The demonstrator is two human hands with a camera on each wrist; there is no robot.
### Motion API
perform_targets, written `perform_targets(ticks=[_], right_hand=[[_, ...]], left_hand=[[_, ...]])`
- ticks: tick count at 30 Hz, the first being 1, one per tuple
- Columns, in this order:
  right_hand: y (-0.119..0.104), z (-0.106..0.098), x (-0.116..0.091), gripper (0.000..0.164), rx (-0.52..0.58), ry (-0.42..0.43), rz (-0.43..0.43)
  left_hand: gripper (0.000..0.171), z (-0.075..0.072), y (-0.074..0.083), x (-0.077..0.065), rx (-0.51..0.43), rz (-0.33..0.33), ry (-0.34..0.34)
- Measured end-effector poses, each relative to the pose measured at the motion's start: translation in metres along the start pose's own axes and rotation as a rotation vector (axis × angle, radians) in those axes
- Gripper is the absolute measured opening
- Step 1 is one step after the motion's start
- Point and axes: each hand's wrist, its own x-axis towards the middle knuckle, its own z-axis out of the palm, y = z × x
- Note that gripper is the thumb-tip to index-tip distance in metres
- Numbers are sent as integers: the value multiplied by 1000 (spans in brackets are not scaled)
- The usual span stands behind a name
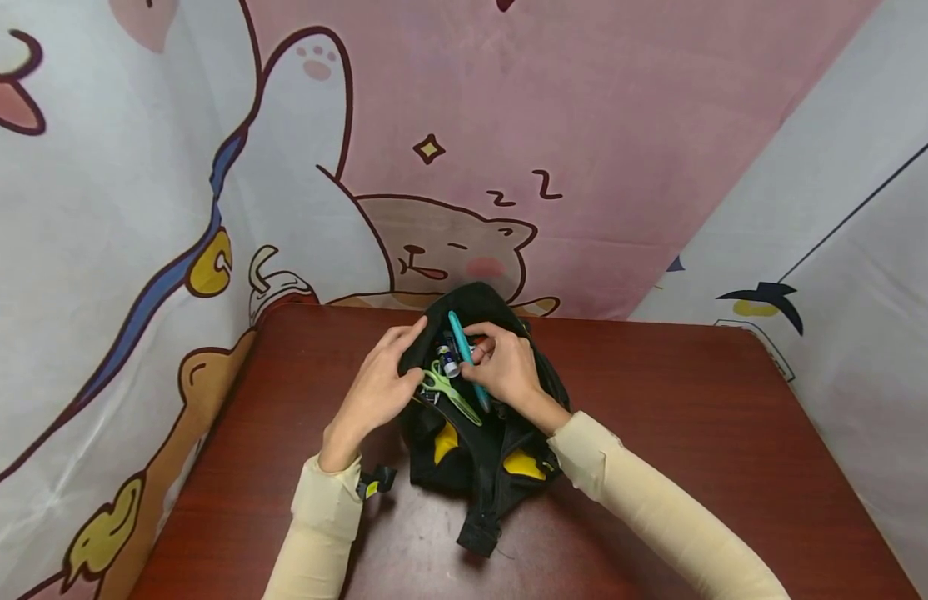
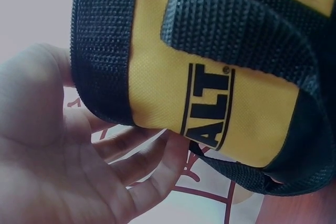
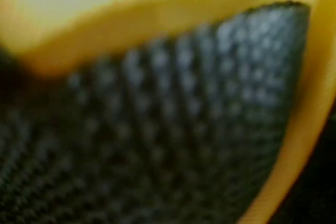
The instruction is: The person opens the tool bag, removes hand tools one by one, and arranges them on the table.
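Observation:
An unzipped black and yellow fabric tool bag [image 1: 482, 462] gapes toward me on the table. My left hand [image 1: 374, 387] holds its left rim; in the left wrist view that hand [image 2: 79, 145] has its thumb at the zipper edge and its fingers along the far side of the yellow panel [image 2: 252, 108]. Over the opening, my right hand [image 1: 509, 367] pinches a slim teal pen [image 1: 461, 340] between thumb and fingers. Light green scissors [image 1: 456, 400] and a small white-capped dark tube [image 1: 448, 362] lie inside. Blurred black webbing [image 3: 184, 108] fills the right wrist view.
The bag stands near the back edge of a reddish-brown table [image 1: 681, 450]. Its black strap [image 1: 479, 533] trails toward me, and a short buckle strap [image 1: 377, 482] lies by my left wrist. A cartoon-printed cloth [image 1: 599, 125] hangs behind and at both sides.

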Motion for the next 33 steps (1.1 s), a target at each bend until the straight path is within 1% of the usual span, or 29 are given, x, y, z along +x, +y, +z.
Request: perform_targets(ticks=[9, 19, 26, 31, 33], right_hand=[[-8, -13, -10, 47, 93, 101, -50], [-23, -27, -24, 51, 261, 132, -62], [-34, -46, -28, 51, 374, 157, -74], [-35, -59, -31, 52, 439, 194, -68], [-34, -64, -32, 52, 444, 214, -68]], left_hand=[[79, 1, -2, 1, -6, 0, 4], [78, 2, -1, 2, -10, -3, 5], [78, 1, -1, 2, -16, -3, 2], [79, 1, -1, 2, -8, 4, 1], [79, 1, -1, 2, -8, 1, 1]])
